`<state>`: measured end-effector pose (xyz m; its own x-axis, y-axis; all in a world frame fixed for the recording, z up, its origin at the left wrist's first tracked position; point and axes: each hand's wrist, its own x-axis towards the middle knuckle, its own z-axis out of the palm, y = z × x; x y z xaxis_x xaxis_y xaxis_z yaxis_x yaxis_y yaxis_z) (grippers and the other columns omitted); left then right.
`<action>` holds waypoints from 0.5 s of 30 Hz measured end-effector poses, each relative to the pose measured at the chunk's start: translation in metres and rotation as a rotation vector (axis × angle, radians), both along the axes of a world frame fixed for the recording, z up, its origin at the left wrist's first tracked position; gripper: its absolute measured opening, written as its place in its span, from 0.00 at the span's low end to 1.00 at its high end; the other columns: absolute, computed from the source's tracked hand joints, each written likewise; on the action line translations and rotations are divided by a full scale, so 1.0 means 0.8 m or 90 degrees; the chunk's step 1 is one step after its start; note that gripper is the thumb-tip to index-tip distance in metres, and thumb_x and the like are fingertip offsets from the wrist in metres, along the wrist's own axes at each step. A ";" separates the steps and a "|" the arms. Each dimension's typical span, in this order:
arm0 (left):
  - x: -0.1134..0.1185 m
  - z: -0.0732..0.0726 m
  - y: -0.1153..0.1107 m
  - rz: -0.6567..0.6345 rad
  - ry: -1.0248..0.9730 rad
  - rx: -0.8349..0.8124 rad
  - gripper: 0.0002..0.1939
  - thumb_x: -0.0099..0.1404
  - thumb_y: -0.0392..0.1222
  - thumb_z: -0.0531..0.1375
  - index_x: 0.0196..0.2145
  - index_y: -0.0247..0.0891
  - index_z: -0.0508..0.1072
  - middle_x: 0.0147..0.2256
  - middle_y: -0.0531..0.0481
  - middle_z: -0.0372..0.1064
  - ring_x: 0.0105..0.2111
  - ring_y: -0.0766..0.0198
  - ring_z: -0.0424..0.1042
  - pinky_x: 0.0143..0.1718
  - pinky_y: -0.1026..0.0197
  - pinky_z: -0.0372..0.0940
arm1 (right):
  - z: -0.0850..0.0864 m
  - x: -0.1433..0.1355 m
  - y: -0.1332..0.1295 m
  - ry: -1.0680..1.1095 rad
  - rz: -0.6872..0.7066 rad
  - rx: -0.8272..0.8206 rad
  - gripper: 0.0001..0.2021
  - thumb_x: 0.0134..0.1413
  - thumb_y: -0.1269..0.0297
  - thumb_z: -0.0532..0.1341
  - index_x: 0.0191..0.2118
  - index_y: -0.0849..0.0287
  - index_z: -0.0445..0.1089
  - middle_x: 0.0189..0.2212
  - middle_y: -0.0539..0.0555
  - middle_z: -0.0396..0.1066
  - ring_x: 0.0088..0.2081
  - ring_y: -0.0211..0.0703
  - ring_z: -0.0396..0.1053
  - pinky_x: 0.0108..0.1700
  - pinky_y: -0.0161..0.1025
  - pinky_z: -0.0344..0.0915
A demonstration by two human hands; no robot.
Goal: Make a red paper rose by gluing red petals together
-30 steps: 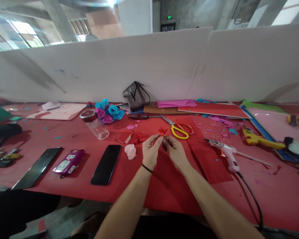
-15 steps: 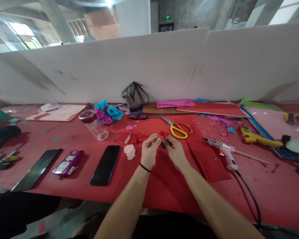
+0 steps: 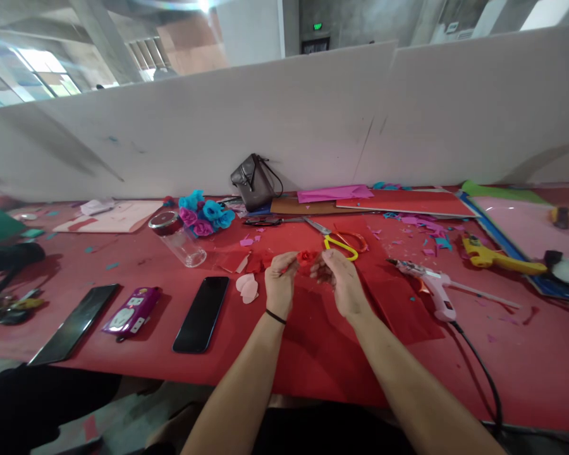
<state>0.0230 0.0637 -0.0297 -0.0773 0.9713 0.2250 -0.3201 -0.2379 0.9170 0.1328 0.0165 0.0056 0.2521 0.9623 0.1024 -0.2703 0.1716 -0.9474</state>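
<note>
A small red paper flower [image 3: 306, 257] is up between my hands above the red table. My left hand [image 3: 281, 281] is closed, its fingers pinching the flower's left side. On the flower's right is my right hand [image 3: 341, 278], fingers apart and slightly curled, close to the petals; whether they touch is hard to see. Pale pink paper petals [image 3: 249, 289] lie left of my left hand. Just beyond my hands are yellow-handled scissors [image 3: 342, 249], and red crepe paper [image 3: 398, 303] spreads to the right.
A pink glue gun [image 3: 439, 296] with a cable lies at right, a yellow one [image 3: 497, 258] farther right. Left are a black phone [image 3: 201, 315], a purple power socket [image 3: 131, 312], a clear jar [image 3: 184, 245] and blue and pink flowers [image 3: 208, 215]. A bag [image 3: 253, 183] leans on the partition.
My right hand has moved slightly right and its fingers have spread away from the flower. My left hand has shifted a little left, still pinching it. The view has tilted slightly.
</note>
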 end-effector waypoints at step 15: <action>0.007 0.016 -0.010 -0.097 -0.095 -0.081 0.06 0.46 0.37 0.67 0.25 0.36 0.78 0.25 0.51 0.73 0.27 0.68 0.68 0.34 0.63 0.63 | 0.007 -0.002 0.003 0.037 0.002 -0.016 0.06 0.39 0.61 0.62 0.22 0.57 0.68 0.19 0.48 0.70 0.21 0.35 0.63 0.25 0.33 0.57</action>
<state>0.0285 0.0560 -0.0166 0.0486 0.9941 0.0969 -0.4781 -0.0620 0.8761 0.1308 0.0193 0.0113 0.2542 0.9650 0.0640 -0.3251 0.1476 -0.9341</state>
